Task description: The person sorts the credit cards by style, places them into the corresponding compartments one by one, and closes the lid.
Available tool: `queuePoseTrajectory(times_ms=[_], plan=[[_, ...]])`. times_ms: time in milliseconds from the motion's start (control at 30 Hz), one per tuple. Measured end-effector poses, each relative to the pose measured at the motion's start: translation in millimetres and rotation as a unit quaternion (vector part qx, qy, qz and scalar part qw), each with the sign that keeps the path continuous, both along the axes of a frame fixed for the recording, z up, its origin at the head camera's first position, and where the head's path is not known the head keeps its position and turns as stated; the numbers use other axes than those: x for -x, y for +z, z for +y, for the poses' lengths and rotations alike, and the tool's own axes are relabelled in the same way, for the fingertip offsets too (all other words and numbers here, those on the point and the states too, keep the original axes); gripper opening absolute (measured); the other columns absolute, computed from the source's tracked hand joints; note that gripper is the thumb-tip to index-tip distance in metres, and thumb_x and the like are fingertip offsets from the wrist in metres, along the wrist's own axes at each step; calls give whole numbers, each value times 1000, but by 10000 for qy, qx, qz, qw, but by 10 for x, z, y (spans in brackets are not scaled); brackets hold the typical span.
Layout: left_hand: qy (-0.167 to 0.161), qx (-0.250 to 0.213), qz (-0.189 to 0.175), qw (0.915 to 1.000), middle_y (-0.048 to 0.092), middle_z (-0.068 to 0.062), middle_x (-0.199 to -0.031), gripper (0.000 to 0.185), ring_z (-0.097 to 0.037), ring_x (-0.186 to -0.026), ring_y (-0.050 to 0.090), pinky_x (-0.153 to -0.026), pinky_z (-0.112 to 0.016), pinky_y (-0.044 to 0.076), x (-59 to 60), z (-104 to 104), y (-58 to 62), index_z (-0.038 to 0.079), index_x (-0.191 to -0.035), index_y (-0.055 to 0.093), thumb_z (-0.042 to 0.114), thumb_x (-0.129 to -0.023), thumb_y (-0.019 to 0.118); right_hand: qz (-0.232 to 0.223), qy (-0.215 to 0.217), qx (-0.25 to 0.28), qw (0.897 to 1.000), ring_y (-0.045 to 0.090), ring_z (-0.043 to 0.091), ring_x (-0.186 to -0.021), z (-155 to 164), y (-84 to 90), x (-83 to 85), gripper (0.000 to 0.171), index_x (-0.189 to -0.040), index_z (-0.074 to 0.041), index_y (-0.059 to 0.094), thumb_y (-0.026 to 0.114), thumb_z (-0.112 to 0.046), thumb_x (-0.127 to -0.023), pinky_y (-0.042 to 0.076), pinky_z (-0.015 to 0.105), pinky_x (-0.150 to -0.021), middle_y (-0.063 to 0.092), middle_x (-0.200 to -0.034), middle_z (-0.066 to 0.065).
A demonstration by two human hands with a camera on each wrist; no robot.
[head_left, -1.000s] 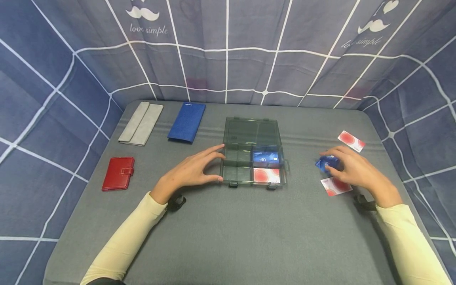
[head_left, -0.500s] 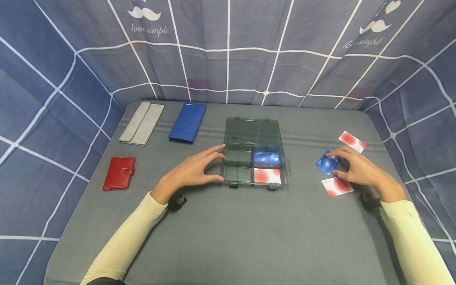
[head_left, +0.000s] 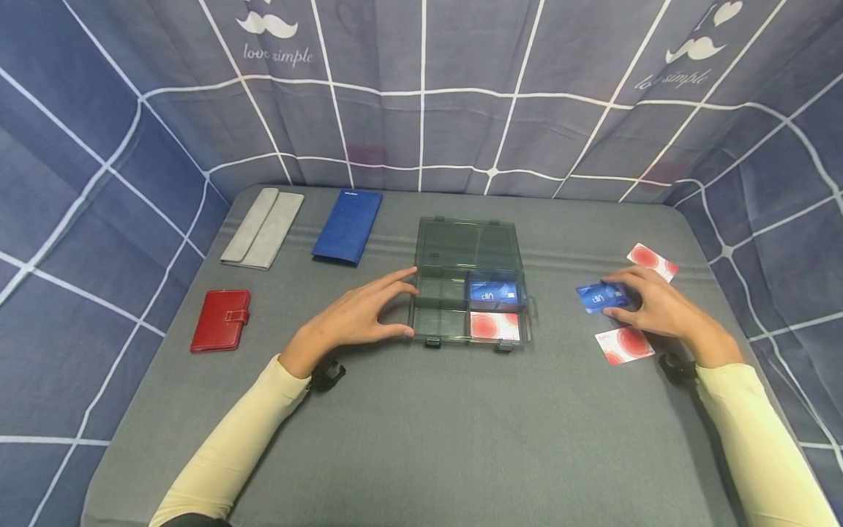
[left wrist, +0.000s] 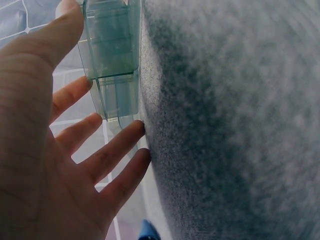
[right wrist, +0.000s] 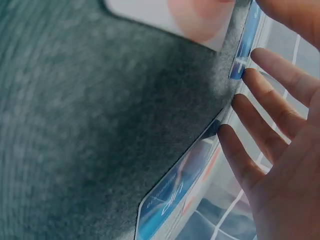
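Note:
A clear grey box (head_left: pixel 437 304) lies open mid-table with its lid (head_left: pixel 467 241) folded back. Its right compartments hold a blue VIP card (head_left: pixel 490 291) and a red-and-white card (head_left: pixel 494 326). My left hand (head_left: pixel 369 311) rests spread against the box's left side (left wrist: pixel 112 55), with straight fingers (left wrist: pixel 107 155). To the right of the box, my right hand (head_left: pixel 642 300) pinches another blue card (head_left: pixel 599 296) by its right end, just above the cloth. In the right wrist view the fingertips (right wrist: pixel 235 140) meet that blue card's (right wrist: pixel 172 197) edge.
Two red-and-white cards lie on the grey cloth, one near (head_left: pixel 624 344) and one far (head_left: pixel 652 261) of my right hand. A grey wallet (head_left: pixel 261 227), a blue wallet (head_left: pixel 347 225) and a red wallet (head_left: pixel 219 320) lie at the left. Blue checked curtains enclose the table.
My right hand has raised the blue card off the cloth, turned it flatter and carried it a little left. The left hand has stayed at the box.

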State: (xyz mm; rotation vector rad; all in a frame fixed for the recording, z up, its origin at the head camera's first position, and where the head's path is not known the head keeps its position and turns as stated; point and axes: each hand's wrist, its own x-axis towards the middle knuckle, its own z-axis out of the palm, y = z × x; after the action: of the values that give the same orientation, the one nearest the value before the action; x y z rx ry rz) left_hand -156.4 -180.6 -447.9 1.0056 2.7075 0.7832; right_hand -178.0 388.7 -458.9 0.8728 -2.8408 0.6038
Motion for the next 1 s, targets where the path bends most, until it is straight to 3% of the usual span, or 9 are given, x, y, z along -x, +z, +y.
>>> queuePoseTrajectory(times_ms=[300,533,800,1000], plan=[[-13,8,27,10000,28,7,-177,68,-27,-155,43,-114,-57,47,2,-7,-10,26,-150,58,58,-94,80,-34,120,-64,9999,60,35,-106,79,53,-26,58,-122,-4,76,97,-7,-68,36,38,-91,70,-114,19],[-30,3,19,10000,28,6,-177,69,-28,-155,43,-113,-58,47,-1,-8,-3,26,-151,58,60,-94,79,-117,-225,-451,9987,64,34,-102,77,96,-40,53,-116,-8,77,99,-19,-69,44,45,-86,70,-115,18],[-33,-11,86,10000,30,5,-177,69,-28,-155,43,-113,-58,48,-3,-8,-1,25,-150,59,60,-93,79,-6,-459,-889,9950,63,23,-95,8,176,-50,51,-116,-12,79,97,-29,-71,50,47,-75,73,-109,11],[-46,-42,79,9999,30,4,-176,69,-28,-155,44,-113,-57,48,-3,0,-5,22,-150,59,56,-94,81,54,-623,-1085,9921,68,28,-96,-99,286,-69,55,-120,-15,78,96,-35,-72,52,51,-70,74,-115,11]])
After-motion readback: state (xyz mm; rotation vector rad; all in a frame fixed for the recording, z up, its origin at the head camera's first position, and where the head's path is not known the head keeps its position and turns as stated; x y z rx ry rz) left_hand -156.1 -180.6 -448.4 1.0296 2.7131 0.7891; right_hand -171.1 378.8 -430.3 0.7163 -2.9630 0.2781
